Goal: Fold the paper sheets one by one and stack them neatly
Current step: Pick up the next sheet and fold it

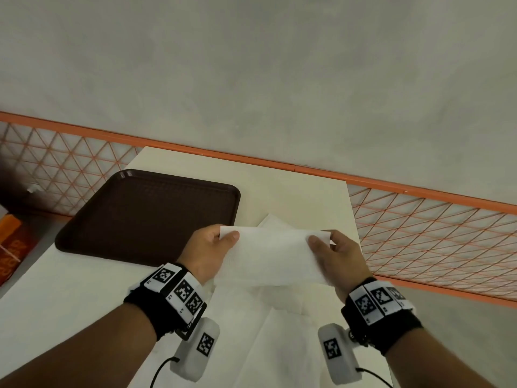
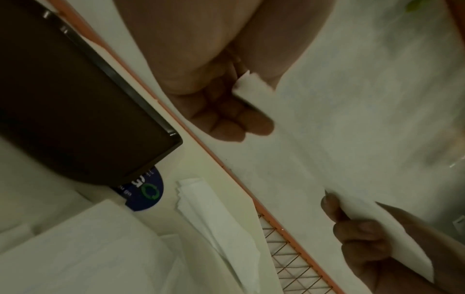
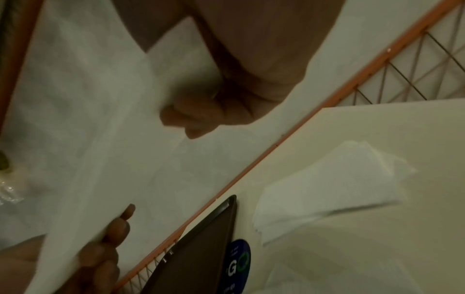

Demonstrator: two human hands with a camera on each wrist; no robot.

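A white paper sheet point(image 1: 272, 254) hangs in the air above the table, stretched between both hands. My left hand point(image 1: 212, 246) pinches its upper left corner between thumb and fingers. My right hand point(image 1: 335, 252) pinches the upper right corner the same way. In the left wrist view the left hand point(image 2: 226, 111) holds the sheet point(image 2: 339, 123) at a corner. In the right wrist view the right hand point(image 3: 214, 107) grips the sheet point(image 3: 95, 123) too. A small stack of folded paper point(image 1: 272, 219) lies on the table beyond the held sheet. More flat white sheets point(image 1: 282, 337) lie under my wrists.
A dark brown tray point(image 1: 145, 217) sits on the cream table point(image 1: 279, 177) at the left, partly over a blue round sticker point(image 2: 151, 193). An orange-framed mesh barrier point(image 1: 433, 228) runs behind and right of the table. An orange box point(image 1: 14, 242) stands at far left.
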